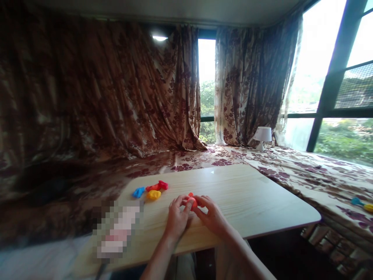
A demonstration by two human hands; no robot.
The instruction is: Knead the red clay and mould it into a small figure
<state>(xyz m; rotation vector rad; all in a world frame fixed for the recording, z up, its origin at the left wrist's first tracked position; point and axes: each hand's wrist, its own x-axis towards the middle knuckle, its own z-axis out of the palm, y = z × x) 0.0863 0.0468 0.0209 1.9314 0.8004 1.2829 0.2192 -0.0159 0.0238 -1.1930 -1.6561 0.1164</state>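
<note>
Both of my hands meet over the near middle of the light wooden table [239,202]. Between them is a small, rounded orange-red lump [192,202] that looks soft, with a little piece sticking up at its top. My left hand [178,214] grips it from the left with thumb and fingers. From the right, my right hand [210,214] pinches it with bent fingers. The lump's exact kind does not show. Farther left on the tabletop lie similar crumpled pieces: a blue one [138,192], a yellow one [153,195] and a red one [157,186].
A blurred-out pixelated patch [119,229] covers something at the table's left edge. Beyond the table runs a ledge with flowered cloth [192,159], bearing a white lamp [263,135]. Blue and yellow pieces [357,201] lie at far right. Patterned curtains [140,97] and windows surround the area.
</note>
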